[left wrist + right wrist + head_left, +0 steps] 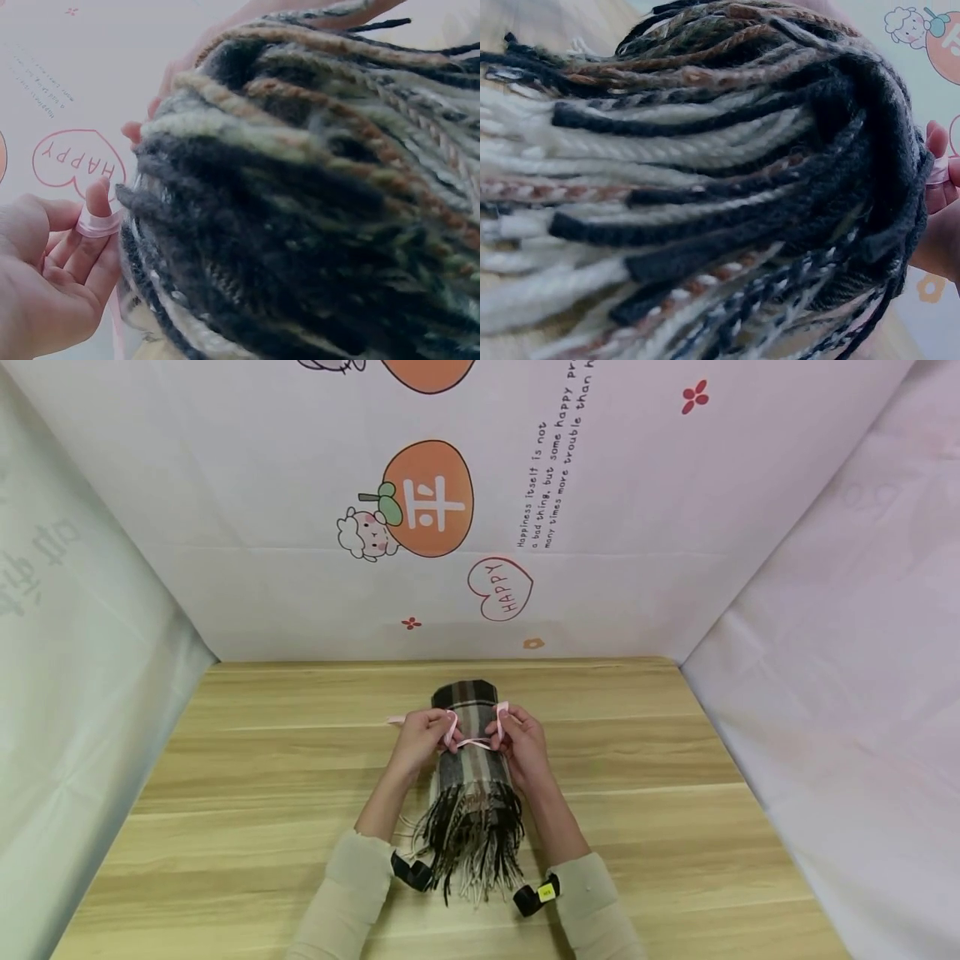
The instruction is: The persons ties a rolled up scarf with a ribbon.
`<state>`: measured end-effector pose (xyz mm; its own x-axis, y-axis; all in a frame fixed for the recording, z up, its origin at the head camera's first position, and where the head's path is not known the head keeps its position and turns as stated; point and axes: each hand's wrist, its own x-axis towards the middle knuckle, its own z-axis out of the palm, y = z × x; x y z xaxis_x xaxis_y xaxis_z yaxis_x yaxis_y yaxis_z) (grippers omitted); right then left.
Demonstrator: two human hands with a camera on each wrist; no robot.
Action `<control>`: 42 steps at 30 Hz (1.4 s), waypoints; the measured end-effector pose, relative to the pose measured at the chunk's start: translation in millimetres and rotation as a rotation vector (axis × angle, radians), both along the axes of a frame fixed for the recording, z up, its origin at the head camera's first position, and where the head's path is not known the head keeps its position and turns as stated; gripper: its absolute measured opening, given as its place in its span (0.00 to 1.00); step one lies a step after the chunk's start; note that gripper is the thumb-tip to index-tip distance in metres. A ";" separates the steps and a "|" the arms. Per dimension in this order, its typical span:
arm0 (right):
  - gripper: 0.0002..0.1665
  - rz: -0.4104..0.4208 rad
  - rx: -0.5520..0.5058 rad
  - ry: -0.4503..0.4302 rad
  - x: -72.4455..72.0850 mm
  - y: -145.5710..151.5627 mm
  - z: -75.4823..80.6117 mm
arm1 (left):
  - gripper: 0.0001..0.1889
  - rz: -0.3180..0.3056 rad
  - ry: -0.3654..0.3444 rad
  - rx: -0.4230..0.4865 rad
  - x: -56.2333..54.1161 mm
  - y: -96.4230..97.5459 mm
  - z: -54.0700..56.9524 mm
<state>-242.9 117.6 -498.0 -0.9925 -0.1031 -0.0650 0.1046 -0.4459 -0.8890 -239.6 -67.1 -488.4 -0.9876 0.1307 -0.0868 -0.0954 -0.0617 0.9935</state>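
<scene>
A rolled plaid scarf (474, 770) in black, grey, cream and brown lies lengthwise on the wooden table, its fringe (472, 852) towards the person. Around its middle runs a thin pink ribbon (475, 742), crossed on top. The left hand (422, 739) pinches one ribbon part at the scarf's left side; in the left wrist view the ribbon (97, 224) loops over a finger. On the other side the right hand (522, 743) pinches the second ribbon part. Fringe strands (705, 180) fill most of the right wrist view and hide much of that hand.
The wooden table (285, 777) is enclosed by a printed white cloth at the back (300, 593) and plain-looking cloth sides. Black wrist-worn devices (527, 901) sit at both cuffs, close to the fringe ends.
</scene>
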 end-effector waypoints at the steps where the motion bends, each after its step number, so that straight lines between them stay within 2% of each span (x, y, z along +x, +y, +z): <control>1: 0.16 0.000 0.008 0.002 0.0 -0.3 0.7 | 0.16 -0.001 0.005 -0.004 -0.1 0.0 0.2; 9: 0.20 -0.016 0.076 0.034 0.0 -2.1 2.6 | 0.12 -0.014 0.046 -0.021 -2.6 2.1 -1.7; 14: 0.19 -0.018 0.113 0.044 -0.6 -2.6 1.9 | 0.13 -0.045 0.057 -0.053 -3.2 1.7 -1.0; 23: 0.19 -0.007 0.243 0.094 -2.9 -3.4 3.6 | 0.14 -0.097 0.089 -0.115 -6.8 3.2 3.3; 36: 0.23 0.114 0.399 0.200 -5.6 -3.9 7.7 | 0.11 -0.205 0.194 -0.273 -13.7 0.3 6.3; 42: 0.26 0.204 0.463 0.252 -8.6 -3.0 8.8 | 0.11 -0.233 0.202 -0.283 -15.6 0.5 7.8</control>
<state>-251.5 114.6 -489.1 -0.9464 -0.3111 0.0872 -0.0931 0.0041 -0.9957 -255.2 -66.6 -480.6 -0.9353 0.3514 0.0416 0.1244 0.2166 0.9683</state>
